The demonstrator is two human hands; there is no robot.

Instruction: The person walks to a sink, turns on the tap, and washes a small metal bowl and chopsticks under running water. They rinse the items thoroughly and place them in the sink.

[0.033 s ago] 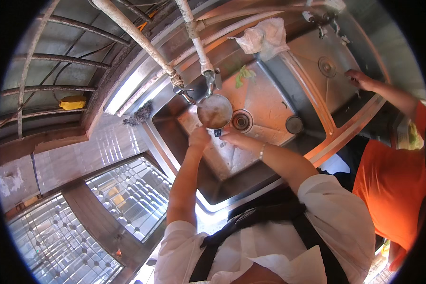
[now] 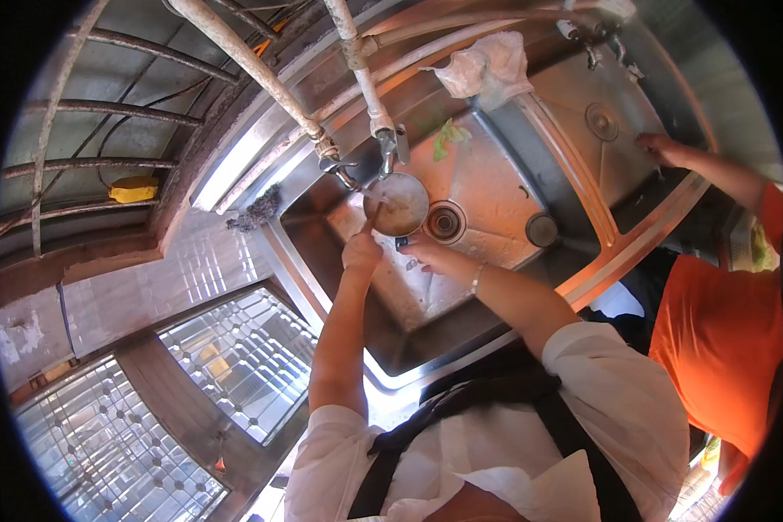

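A round pan (image 2: 425,205) with a short dark handle (image 2: 401,243) is held over the sink basin, beneath the taps. Cloudy, brownish contents (image 2: 400,213) lie inside it. My right hand (image 2: 424,253) is closed at the handle, on the pan's near side. At the pan's left near edge is my left hand (image 2: 362,251), its fingers curled. Something thin and brownish reaches from it to the pan's inside; whether that is a utensil or a finger I cannot tell. One tap (image 2: 346,177) ends at the pan's left far rim; a second tap (image 2: 386,161) stands just beyond the pan.
The steel sink (image 2: 487,230) has a drain (image 2: 445,222), a round dark disc (image 2: 541,229) and a green leaf (image 2: 446,139). A whitish cloth (image 2: 487,71) drapes the divider's far end. In orange at right, another person (image 2: 718,339) reaches a hand (image 2: 661,150) over the second basin.
My left hand has shifted slightly left and back from the pan's rim. The thin brownish shape between it and the pan now shows more. My right hand stays at the handle.
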